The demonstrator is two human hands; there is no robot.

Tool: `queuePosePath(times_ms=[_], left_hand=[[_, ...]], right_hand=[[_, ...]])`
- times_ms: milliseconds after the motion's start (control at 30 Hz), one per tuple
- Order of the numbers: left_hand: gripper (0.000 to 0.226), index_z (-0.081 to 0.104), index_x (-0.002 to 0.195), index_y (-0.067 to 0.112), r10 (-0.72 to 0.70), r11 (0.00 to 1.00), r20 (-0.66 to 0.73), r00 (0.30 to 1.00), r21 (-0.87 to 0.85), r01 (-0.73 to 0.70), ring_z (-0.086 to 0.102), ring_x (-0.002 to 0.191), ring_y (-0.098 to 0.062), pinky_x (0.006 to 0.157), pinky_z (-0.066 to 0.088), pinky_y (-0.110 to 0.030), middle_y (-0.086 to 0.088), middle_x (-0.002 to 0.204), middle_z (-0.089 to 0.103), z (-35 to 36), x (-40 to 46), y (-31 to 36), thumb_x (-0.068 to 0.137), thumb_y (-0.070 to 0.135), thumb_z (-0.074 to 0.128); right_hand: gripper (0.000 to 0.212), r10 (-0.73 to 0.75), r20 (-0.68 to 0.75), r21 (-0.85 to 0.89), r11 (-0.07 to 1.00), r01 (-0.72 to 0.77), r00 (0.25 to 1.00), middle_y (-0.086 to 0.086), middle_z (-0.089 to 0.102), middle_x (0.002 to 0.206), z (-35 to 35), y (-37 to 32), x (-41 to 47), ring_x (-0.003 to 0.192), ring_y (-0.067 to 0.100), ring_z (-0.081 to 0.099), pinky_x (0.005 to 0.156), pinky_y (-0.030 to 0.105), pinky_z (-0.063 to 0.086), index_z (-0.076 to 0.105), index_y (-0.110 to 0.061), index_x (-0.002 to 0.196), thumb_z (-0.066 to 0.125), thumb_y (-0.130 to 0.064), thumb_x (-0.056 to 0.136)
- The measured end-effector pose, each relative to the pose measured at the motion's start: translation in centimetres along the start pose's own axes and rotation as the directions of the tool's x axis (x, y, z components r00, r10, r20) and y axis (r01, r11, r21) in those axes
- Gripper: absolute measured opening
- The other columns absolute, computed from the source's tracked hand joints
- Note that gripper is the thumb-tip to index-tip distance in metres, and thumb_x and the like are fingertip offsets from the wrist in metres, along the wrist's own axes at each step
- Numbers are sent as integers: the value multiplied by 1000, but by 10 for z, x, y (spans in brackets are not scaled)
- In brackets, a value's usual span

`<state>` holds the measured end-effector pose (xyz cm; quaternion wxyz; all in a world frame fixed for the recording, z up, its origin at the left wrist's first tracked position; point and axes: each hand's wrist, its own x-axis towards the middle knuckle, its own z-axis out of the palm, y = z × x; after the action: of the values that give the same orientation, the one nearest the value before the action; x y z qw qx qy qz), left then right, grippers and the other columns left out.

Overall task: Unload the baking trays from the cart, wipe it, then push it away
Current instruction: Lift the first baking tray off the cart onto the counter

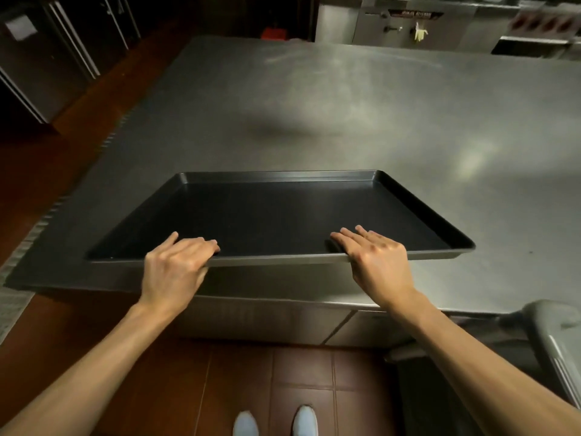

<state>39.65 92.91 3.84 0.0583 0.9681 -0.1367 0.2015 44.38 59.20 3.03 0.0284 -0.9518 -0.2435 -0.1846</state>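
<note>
A dark, shallow rectangular metal baking tray [276, 215] lies over the near part of a large brushed stainless-steel worktable [345, 99], its long near rim roughly along the table's near edge and its left near corner reaching close to the table's left edge. The tray's bed is bare.

Both hands hold that near rim. The left hand [176, 265] grips it left of the middle — fingers curled over the top and down into the tray, thumb side under the rim. The right hand [374, 259] holds it right of the middle, its fingers lying flatter and reaching forward onto the tray's bed, with the palm wrapped over the edge. Whether the tray rests fully on the table or is lifted slightly at the near side cannot be told.

At the lower right, just beside the table's near right corner, a grey rounded corner and metal rail of a cart [556, 338] come into view. Below, on reddish-brown floor tiles [301, 379], stand the toes of two pale shoes [306, 420]. Far beyond the table are steel kitchen units [408, 26], blurred, and dark cabinets [47, 58] at the far left.
</note>
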Motion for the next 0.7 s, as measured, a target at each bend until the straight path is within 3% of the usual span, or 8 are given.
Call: queuePosePath(times_ms=[300,500,700], left_hand=[[48,73,106,9,38,997,60,998,-65,-34,72,94,-26,85,55,-51,-11,100,75,44,23,-46,61,-4,84],[49,72,110,9,79,996,95,992,-58,-73,72,94,-27,85,55,-50,-10,107,74,63,29,-60,64,-4,82],[60,65,123,13,33,999,253,967,-9,-31,69,104,-27,75,59,-46,-8,121,68,83,31,-66,67,-1,81]], right_hand=[[60,51,92,6,999,-52,995,8,71,120,40,-8,31,114,30,65,90,45,57,68,-15,121,76,9,67],[45,72,113,43,996,-78,991,3,71,121,67,-11,33,117,26,64,85,39,58,72,-19,106,72,9,72],[44,44,165,41,998,-51,985,9,71,120,91,-9,30,111,30,67,91,43,54,73,-13,112,76,6,72]])
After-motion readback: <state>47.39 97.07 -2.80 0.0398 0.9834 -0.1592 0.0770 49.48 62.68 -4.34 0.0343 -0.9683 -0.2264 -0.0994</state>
